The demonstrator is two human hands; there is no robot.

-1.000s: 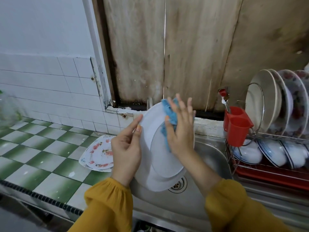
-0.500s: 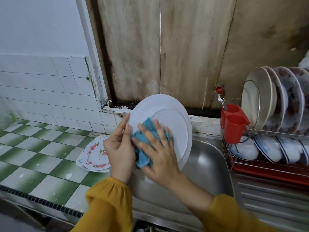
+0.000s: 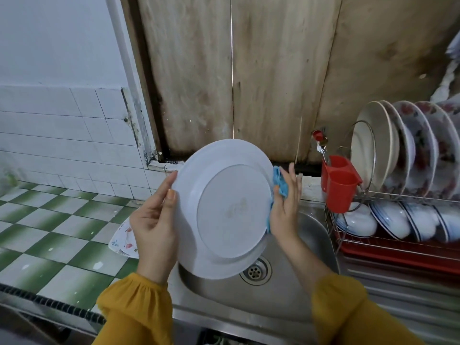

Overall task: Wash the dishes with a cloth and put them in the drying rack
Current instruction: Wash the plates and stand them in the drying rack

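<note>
A white plate (image 3: pixel 224 207) stands on edge above the steel sink (image 3: pixel 313 247), its underside facing me. My left hand (image 3: pixel 155 220) grips its left rim, thumb on the near face. My right hand (image 3: pixel 285 207) holds a blue cloth (image 3: pixel 280 184) against the plate's right rim, fingers wrapped behind it. The wire drying rack (image 3: pixel 388 245) stands to the right of the sink, with several plates upright on top and several bowls below.
A flowered plate (image 3: pixel 123 236) lies on the green-and-white tiled counter (image 3: pixel 49 232), partly behind my left hand. A red cutlery holder (image 3: pixel 339 185) hangs on the rack's left side. The sink drain (image 3: pixel 255 271) shows under the plate. Wooden boards close off the back.
My right hand with the cloth has slid from the plate's lower left face to its right rim. The plate has turned to face me more squarely and sits a little lower.
</note>
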